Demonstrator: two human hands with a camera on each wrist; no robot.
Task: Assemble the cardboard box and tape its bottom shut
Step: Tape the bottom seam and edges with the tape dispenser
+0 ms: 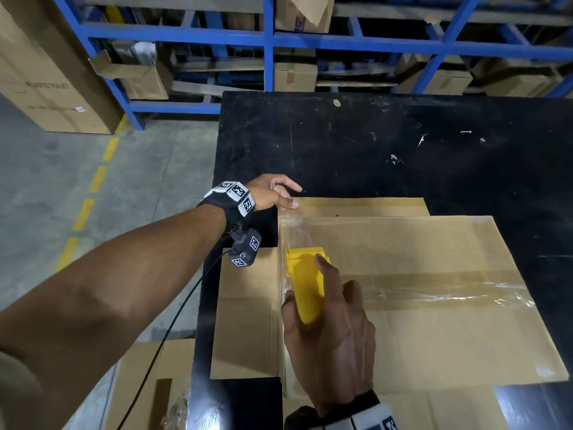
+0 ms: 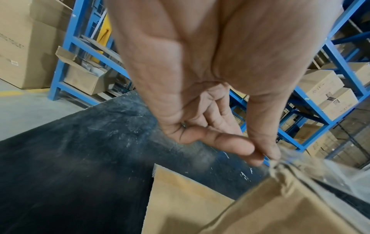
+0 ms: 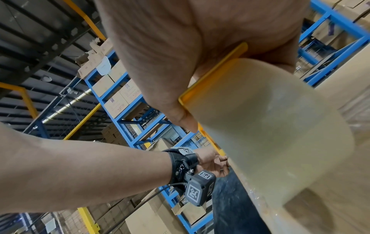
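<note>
Right hand [image 1: 328, 333] grips the yellow tape dispenser [image 1: 305, 282], pointing away along the box [image 1: 434, 305] edge; left hand [image 1: 273, 193] pinches tape [image 2: 284, 159].

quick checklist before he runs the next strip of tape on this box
1. Right hand grips the tape dispenser: ok.
2. Left hand pinches the tape end at the box corner: ok.
3. Box bottom flaps lie flat and closed: ok.
4. One tape strip already across the seam, wrinkled at its right end: not ok.
5. Box sits fully on the black table: not ok, near edge overhangs.
6. Tape left on the roll: ok.
</note>
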